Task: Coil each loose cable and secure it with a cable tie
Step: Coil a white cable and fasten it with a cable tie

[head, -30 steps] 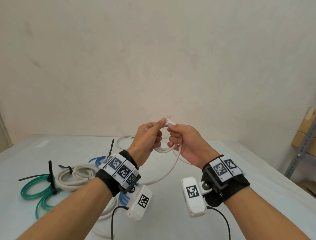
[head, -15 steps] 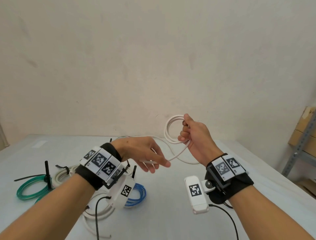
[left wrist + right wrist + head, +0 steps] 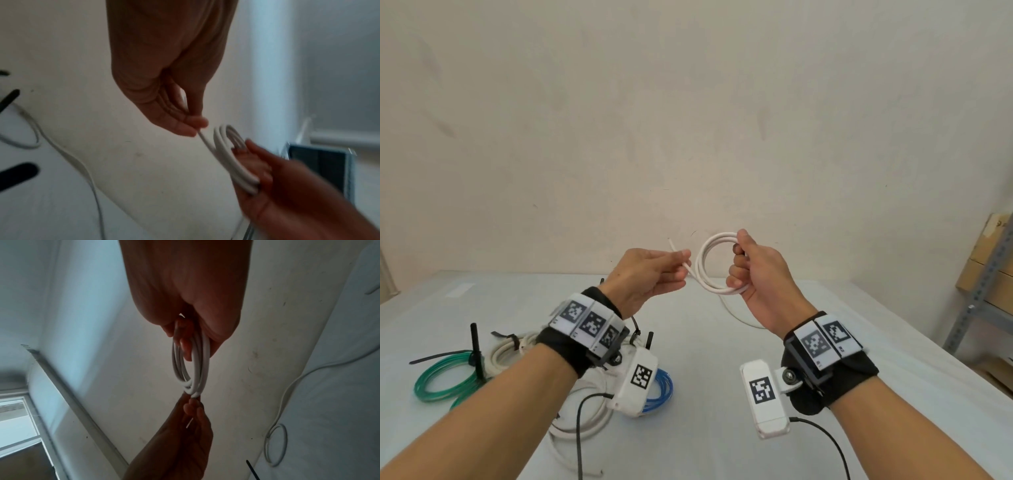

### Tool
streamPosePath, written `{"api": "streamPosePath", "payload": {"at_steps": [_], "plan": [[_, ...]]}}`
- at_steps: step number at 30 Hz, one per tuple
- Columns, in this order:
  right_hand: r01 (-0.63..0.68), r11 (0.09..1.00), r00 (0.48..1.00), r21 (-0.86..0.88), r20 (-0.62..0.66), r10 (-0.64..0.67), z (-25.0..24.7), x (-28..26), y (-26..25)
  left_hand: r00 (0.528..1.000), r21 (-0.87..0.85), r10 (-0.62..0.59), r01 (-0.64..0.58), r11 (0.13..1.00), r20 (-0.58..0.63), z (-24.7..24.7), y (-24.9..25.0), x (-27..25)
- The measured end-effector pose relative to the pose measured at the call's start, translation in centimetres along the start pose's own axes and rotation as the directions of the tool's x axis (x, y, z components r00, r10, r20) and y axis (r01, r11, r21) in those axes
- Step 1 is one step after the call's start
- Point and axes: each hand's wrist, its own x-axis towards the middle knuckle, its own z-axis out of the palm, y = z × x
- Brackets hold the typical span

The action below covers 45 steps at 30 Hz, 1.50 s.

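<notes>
Right hand (image 3: 758,275) has its fingers curled tight round a small white cable coil (image 3: 710,265) held up above the table (image 3: 722,377), while the left hand (image 3: 647,277) pinches the cable's loose end just beside it.

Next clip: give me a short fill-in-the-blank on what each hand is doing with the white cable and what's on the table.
1. The right hand grips a small coil of ____ cable.
2. The cable's free end is pinched by the ____ hand.
3. On the table, the coil lying farthest left is ____.
4. The blue coil lies partly hidden behind the ____ wrist's camera.

Missing words: white; left; green; left
</notes>
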Motion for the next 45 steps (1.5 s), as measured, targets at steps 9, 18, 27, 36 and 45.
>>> {"api": "streamPosePath", "payload": {"at_steps": [9,18,27,36,45], "plan": [[-0.001,0.988,0.998,-0.153,0.064,0.011,-0.3,-0.1,1.4,0.992,-0.036,0.018,-0.014,0.999,0.125,3.5,-1.0,-1.3],[-0.024,0.974,0.989,-0.225,0.134,0.056,-0.8,-0.4,1.8,0.990,-0.021,-0.085,0.088,0.996,0.113,4.5,-0.6,-1.2],[0.020,0.743,0.987,-0.669,0.130,0.092,-1.7,0.1,1.2,0.991,0.464,0.038,-0.092,0.881,0.125,3.7,-0.8,-0.9],[0.508,-0.184,0.843,-0.841,0.530,-0.091,-1.5,0.2,0.7,0.979,0.494,-0.060,-0.046,0.868,0.196,3.4,-0.2,-1.1],[0.440,0.110,0.829,-0.891,0.356,-0.432,-3.0,0.8,2.2,0.984,-0.156,-0.076,0.101,0.983,0.158,4.2,-1.8,-1.2]]}}
